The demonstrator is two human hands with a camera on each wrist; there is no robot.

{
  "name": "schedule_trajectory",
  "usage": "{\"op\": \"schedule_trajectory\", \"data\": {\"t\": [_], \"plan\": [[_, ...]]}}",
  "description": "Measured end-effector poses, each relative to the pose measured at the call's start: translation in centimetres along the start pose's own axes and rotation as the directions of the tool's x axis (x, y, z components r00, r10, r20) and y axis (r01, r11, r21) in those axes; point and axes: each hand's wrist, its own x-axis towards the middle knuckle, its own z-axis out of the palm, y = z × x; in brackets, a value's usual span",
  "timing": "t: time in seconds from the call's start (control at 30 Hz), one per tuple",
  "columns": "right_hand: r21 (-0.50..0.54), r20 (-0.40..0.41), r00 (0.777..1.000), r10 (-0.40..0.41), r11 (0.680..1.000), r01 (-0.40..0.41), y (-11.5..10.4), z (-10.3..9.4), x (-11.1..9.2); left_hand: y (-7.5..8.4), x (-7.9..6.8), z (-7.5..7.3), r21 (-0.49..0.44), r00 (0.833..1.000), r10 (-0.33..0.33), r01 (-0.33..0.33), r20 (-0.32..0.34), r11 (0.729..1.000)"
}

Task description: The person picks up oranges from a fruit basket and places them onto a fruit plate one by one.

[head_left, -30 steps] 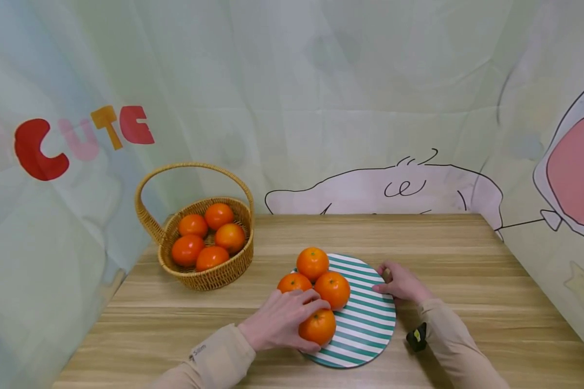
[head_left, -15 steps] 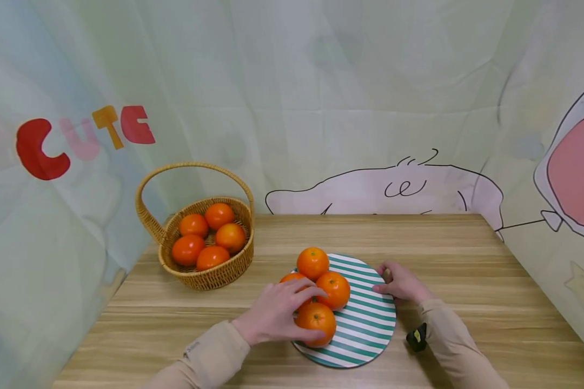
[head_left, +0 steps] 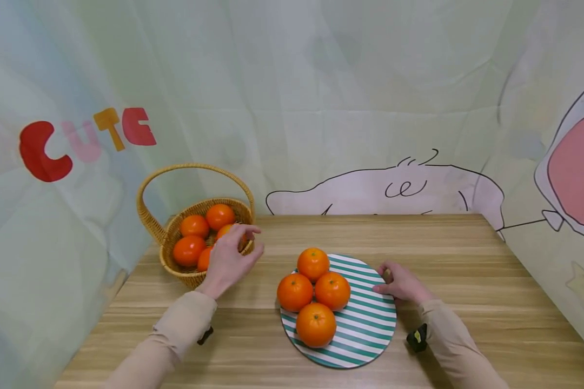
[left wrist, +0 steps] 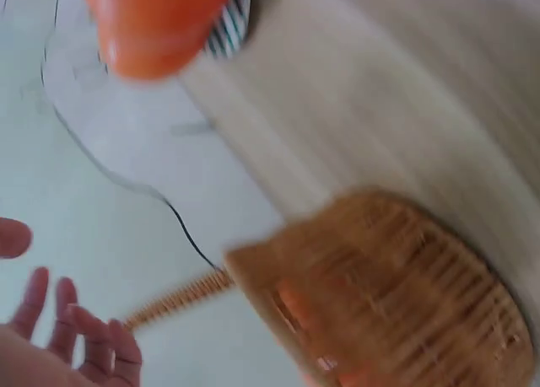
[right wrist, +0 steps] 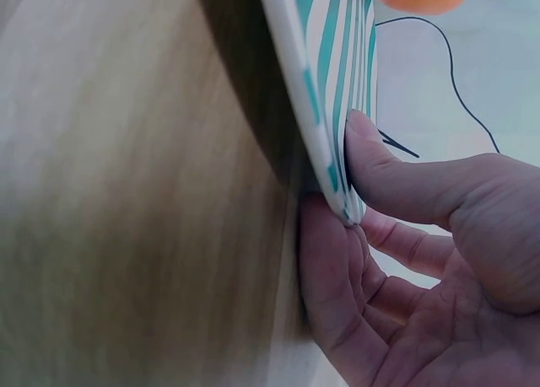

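Several oranges (head_left: 316,325) sit grouped on the left part of a round plate (head_left: 365,319) with green and white stripes. My right hand (head_left: 401,282) grips the plate's right edge. In the right wrist view, the thumb lies over the plate rim (right wrist: 316,92) and the fingers are under it. Over the front right side of a wicker basket (head_left: 192,279) is my left hand (head_left: 230,262), holding nothing, thumb and fingers apart. It partly hides the orange-red fruits (head_left: 190,250) in the basket. The left wrist view shows the loosely bent fingers (left wrist: 63,319).
The basket's tall arched handle (head_left: 194,166) rises at the back left of the wooden table (head_left: 448,237). A printed curtain (head_left: 321,108) hangs behind the table and along its sides. A dark device (head_left: 417,337) is strapped at the right wrist.
My left hand has let go of the nearest orange on the plate and moved left and away to the basket. The right hand and plate have stayed put.
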Motion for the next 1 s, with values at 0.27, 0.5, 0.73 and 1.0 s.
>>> {"op": "schedule_trajectory", "data": {"t": [0.27, 0.5, 0.73, 1.0], "plan": [[0.003, 0.003, 1.0, -0.011, 1.0, 0.011, 0.0, 0.1, -0.1, -3.6, 2.5, -1.8, 0.048, 0.94, -0.327, 0.324, 0.099, 0.945], [-0.002, -0.009, 1.0, -0.007, 1.0, 0.007, 0.0, 0.1, -0.1, -4.3, 3.2, -2.0, 0.205, 0.885, -0.416, 0.377, 0.21, 0.903], [-0.01, -0.013, 1.0, -0.017, 1.0, 0.016, 0.0, 0.1, -0.1, -5.0, 3.6, -1.7, 0.274, 0.86, -0.451, 0.386, 0.239, 0.881], [-0.009, -0.018, 1.0, -0.008, 1.0, 0.008, 0.1, 0.1, -0.2, -5.3, 3.7, -1.5, 0.288, 0.852, -0.456, 0.383, 0.257, 0.878]]}}
